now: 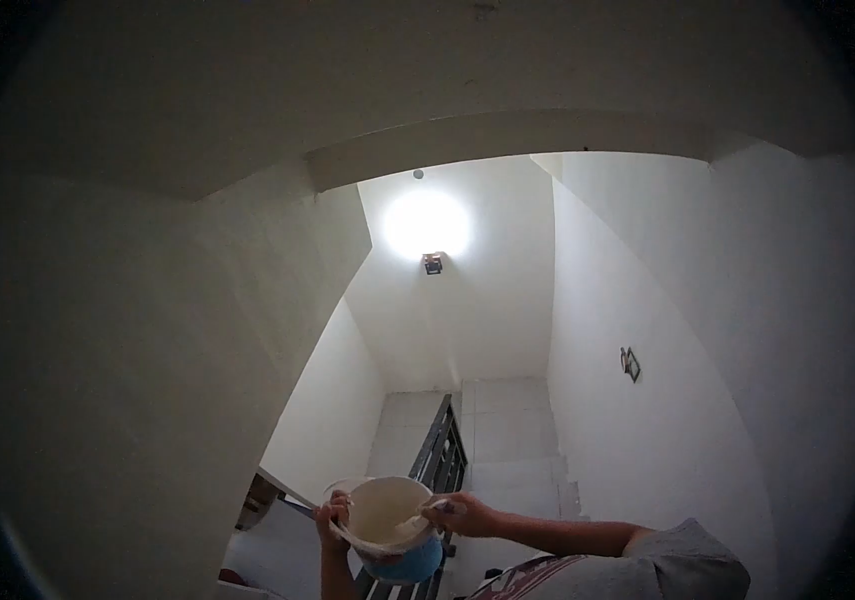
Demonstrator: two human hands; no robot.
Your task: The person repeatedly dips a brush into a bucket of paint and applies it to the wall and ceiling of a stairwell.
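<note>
A white bucket (385, 508) with a blue lower part is held up at the bottom centre, its open mouth tilted towards the camera. The fingers of my left hand (333, 516) are wrapped round the left side of its rim. On the right side, my right hand (455, 514) is closed at the rim, on the bucket's edge or handle; a pale bit shows by its fingers, too small to make out. Little can be seen inside the bucket beyond its pale inner wall.
Behind the bucket runs a dark metal railing (434, 450). A bright lamp glows above a small wall fixture (432, 263). Another small fixture (629, 364) is on the right wall (667, 420). A beam (507, 135) crosses overhead. Dark items lie at lower left.
</note>
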